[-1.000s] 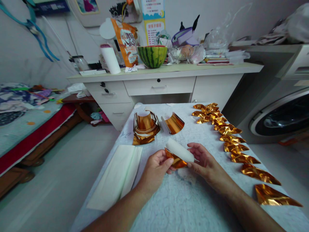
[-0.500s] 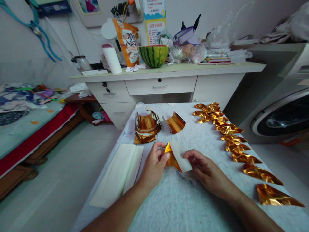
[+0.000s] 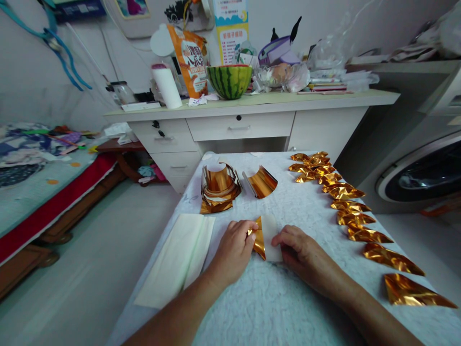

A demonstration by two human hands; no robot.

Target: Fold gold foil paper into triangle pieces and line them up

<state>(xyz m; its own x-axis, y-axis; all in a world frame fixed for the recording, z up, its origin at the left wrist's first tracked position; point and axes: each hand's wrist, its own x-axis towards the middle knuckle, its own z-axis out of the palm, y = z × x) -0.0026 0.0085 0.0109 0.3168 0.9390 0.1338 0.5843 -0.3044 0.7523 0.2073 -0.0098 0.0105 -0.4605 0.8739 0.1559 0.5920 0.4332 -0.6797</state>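
My left hand (image 3: 236, 247) pinches a piece of gold foil (image 3: 260, 245) near the middle of the cloth-covered table. The foil lies folded against a small white sheet of paper (image 3: 271, 235). My right hand (image 3: 300, 252) is closed on the right edge of that paper, thumb and fingertips together. Beyond my hands stand a stack of curled gold foil sheets (image 3: 219, 185) and one separate curved foil sheet (image 3: 262, 182). Left of my left arm lies a pile of white paper strips (image 3: 173, 259).
Several twisted gold foil pieces (image 3: 351, 218) line the table's right side. A white desk (image 3: 239, 127) behind it carries a watermelon half (image 3: 229, 81), an orange snack bag (image 3: 189, 62) and a white roll (image 3: 167, 86). A washing machine (image 3: 425, 144) stands right, a bed (image 3: 65, 192) left.
The foil and paper have turned more upright and moved slightly right. My left hand has shifted right, its fingers now over the foil's upper left side.
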